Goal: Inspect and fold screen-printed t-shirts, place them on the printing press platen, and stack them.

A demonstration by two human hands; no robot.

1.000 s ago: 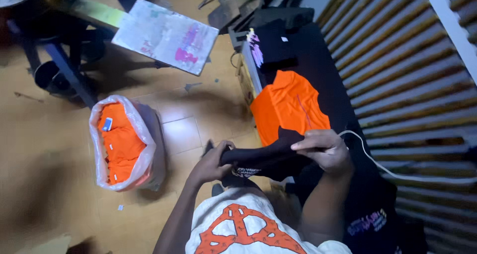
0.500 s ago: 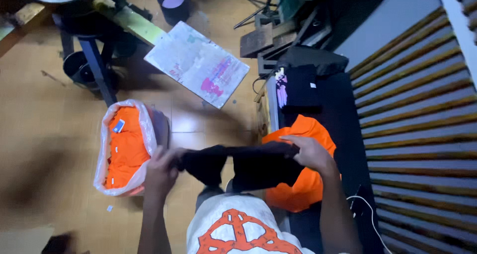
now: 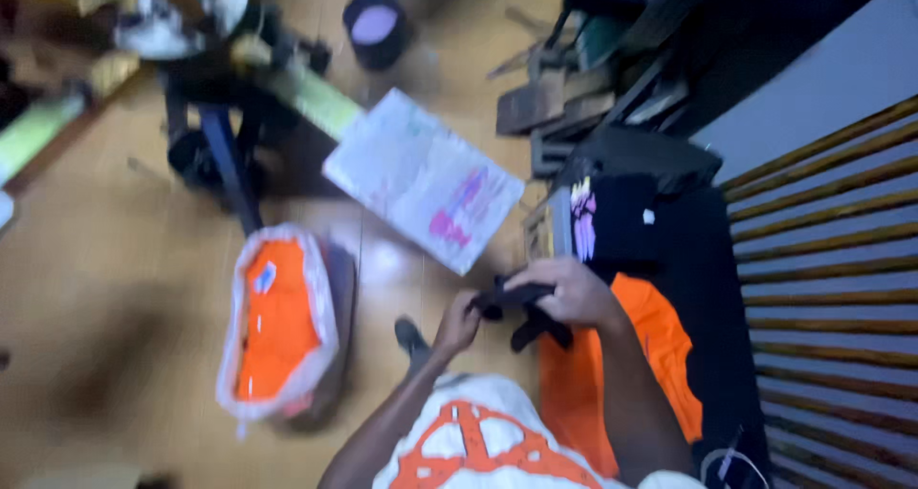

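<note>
Fingers of both hands, left hand (image 3: 457, 323) and right hand (image 3: 566, 293), clutch black cloth (image 3: 521, 309) above wooden floor (image 3: 105, 298) (blurred).

A wooden floor (image 3: 115, 288) spreads left of the hands, carrying a clear bag of orange cloth (image 3: 277, 322) and a pale printed sheet (image 3: 421, 178) beyond them. Right of the hands, a dark table (image 3: 712, 288) (blurred, perhaps cloth-covered) bears an orange garment (image 3: 612, 374) and a black printed one (image 3: 607, 221).
</note>
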